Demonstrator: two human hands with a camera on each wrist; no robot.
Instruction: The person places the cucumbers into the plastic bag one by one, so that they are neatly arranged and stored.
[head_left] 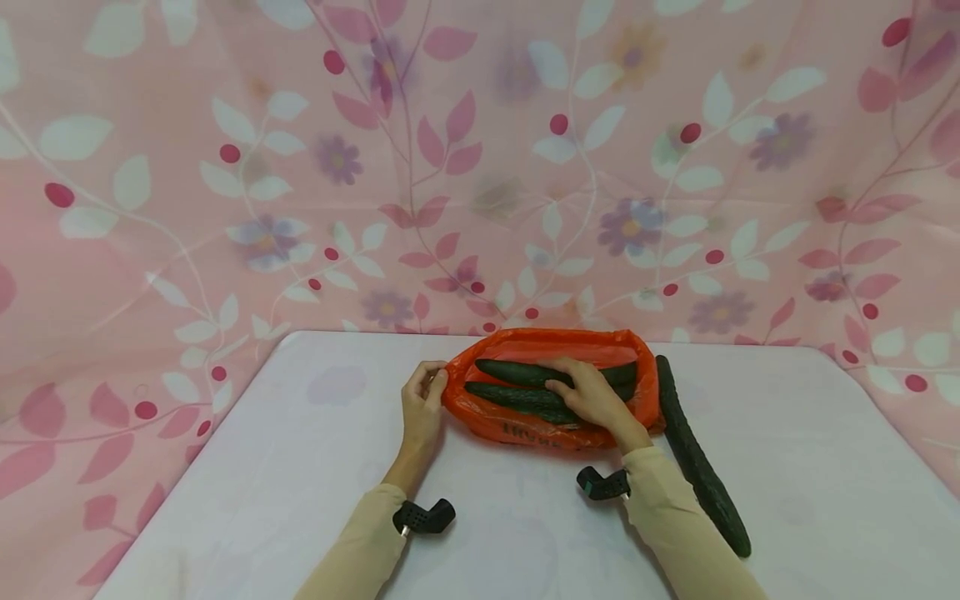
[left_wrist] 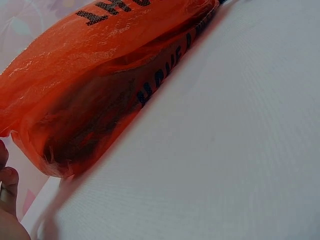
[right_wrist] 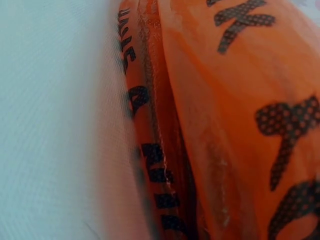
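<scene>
An orange plastic bag (head_left: 555, 336) lies with its mouth spread wide toward the back of the table. Inside it, two dark green cucumbers lie side by side, the rear cucumber (head_left: 517, 372) and the front cucumber (head_left: 510, 396). My left hand (head_left: 422, 408) pinches the bag's left rim between thumb and fingers. Reaching into the opening, my right hand (head_left: 596, 400) grips the rear cucumber around its middle, thumb on the near side. The left wrist view shows the printed side of the bag (left_wrist: 100, 45); in the right wrist view the bag hides the right hand.
A third, long cucumber (head_left: 701, 458) lies outside the bag on its right, slanting toward the near edge beside my right forearm. The table (head_left: 300, 467) has a white cover. Behind it hangs a pink floral cloth (head_left: 480, 167).
</scene>
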